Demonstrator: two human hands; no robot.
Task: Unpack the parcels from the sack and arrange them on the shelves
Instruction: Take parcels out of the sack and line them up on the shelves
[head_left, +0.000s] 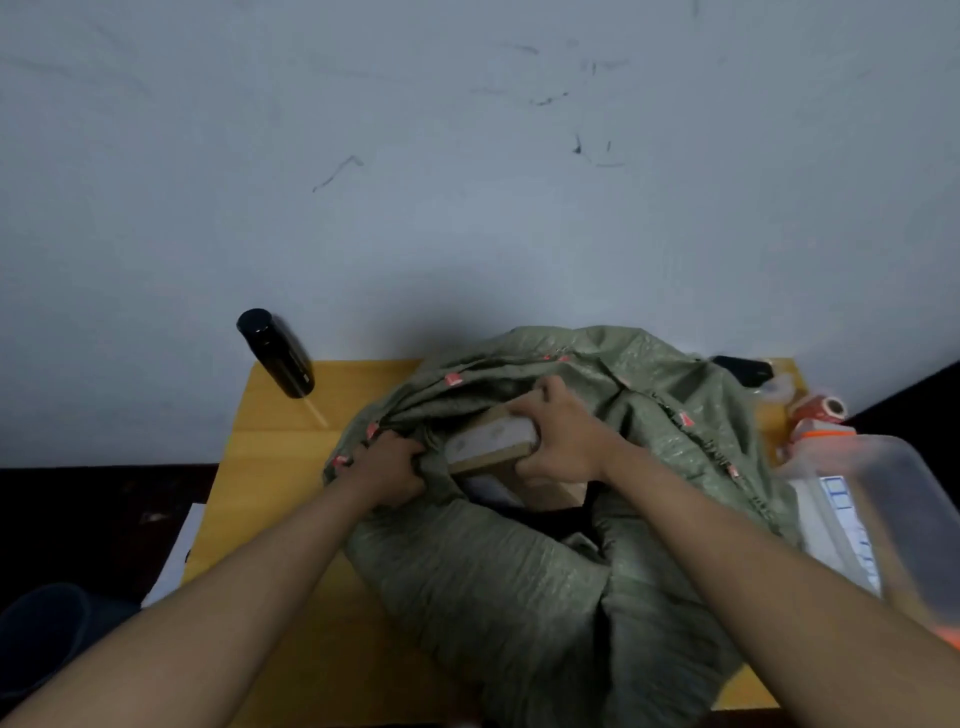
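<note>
A green woven sack (509, 571) lies on a yellow wooden table (280, 467), its mouth open toward the wall. My left hand (389, 467) grips the sack's rim on the left side of the opening. My right hand (563, 434) holds a flat cardboard parcel (491, 439) with a pale label, tilted and half out of the opening. Below it, inside the sack, I see another light parcel (488, 491) and something dark. No shelves are in view.
A black bottle (275, 353) stands at the table's back left corner. A clear plastic box with an orange rim (883, 519) sits at the right, with a roll of red tape (821, 410) and a dark phone-like object (743, 370) behind it. A white wall rises behind the table.
</note>
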